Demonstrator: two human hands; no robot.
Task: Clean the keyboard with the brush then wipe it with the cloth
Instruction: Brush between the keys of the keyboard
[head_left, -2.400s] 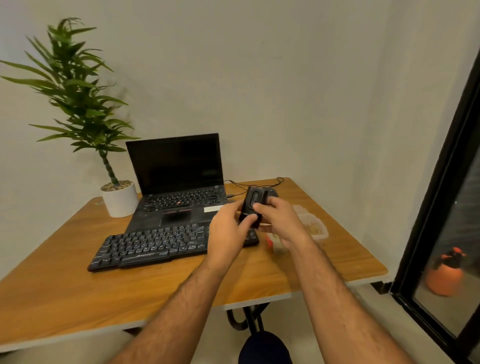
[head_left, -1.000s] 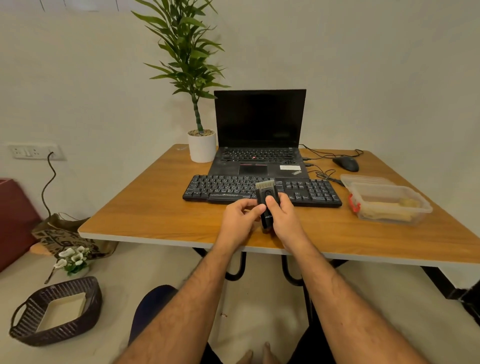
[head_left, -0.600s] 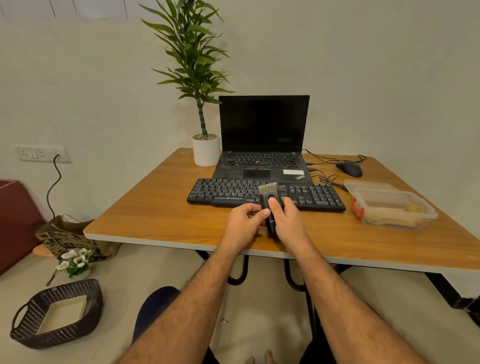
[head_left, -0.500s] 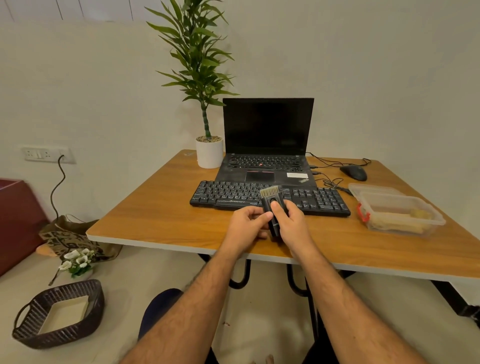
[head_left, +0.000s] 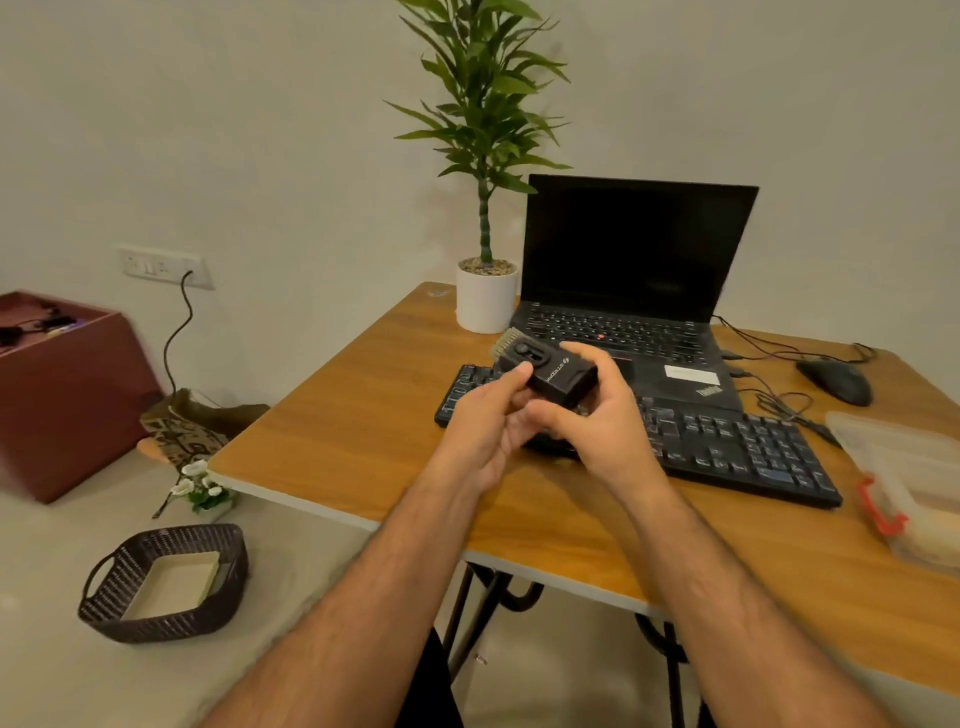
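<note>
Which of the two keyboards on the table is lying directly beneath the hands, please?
The separate black keyboard in front of the laptop; the laptop's built-in keys lie farther back.

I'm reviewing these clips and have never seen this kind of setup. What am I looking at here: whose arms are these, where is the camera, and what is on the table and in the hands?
No machine here: a person wears a wide-angle camera on the head, looking forward and down, so the two bare arms are their own. The left hand and right hand together hold a small black brush, bristles pointing away to the left, above a black keyboard. On the wooden table also stand an open laptop with a dark screen, a potted plant, a mouse and a clear plastic container at the right edge. A dark woven basket sits on the floor. I cannot make out a cloth.
</note>
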